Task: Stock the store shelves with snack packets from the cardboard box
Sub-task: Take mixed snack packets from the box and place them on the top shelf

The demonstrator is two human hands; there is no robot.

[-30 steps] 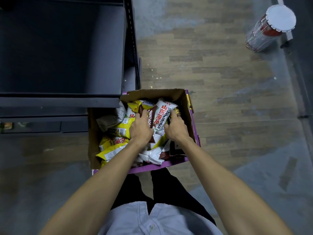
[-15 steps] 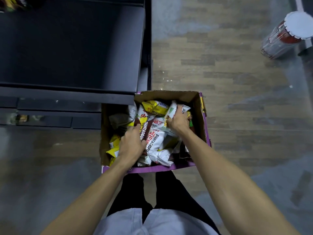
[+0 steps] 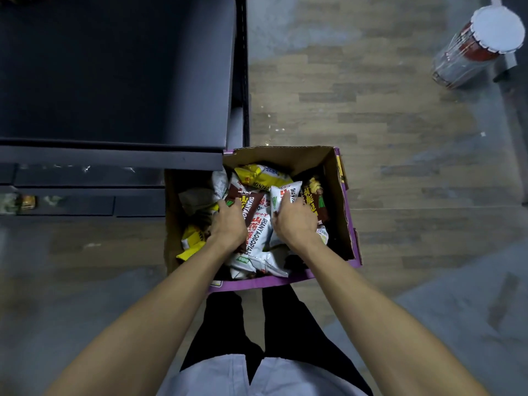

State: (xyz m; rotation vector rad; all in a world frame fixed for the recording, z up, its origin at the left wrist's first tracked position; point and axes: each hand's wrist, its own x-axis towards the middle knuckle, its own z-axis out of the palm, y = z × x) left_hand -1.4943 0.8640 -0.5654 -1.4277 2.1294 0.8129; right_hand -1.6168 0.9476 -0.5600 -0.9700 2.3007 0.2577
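At frame centre my left hand point(image 3: 228, 227) curls round a brown packet point(image 3: 250, 202) reading "SHANYAO". My right hand point(image 3: 294, 221) grips a white packet point(image 3: 285, 192). Between them, a long packet point(image 3: 261, 238) reads "SHANYAOBOPIAN". All sit in the cardboard box point(image 3: 285, 155), its upper-left corner under the dark shelf point(image 3: 114, 67) edge. Floor point(image 3: 414, 181) spreads right.

Far ahead of the right hand point(image 3: 295, 224) and well off to its right, a clear plastic cylindrical canister with a round white lid and red inside point(image 3: 480, 44) sits on the wood-grain plank floor point(image 3: 371, 90), just beside a dark bar point(image 3: 507, 72). Small white flecks point(image 3: 274, 127) dot the planks ahead of the left hand point(image 3: 228, 227). Behind both hands, nearer the body, black trousers point(image 3: 285, 324) and a pale grey shirt point(image 3: 257, 378) show.
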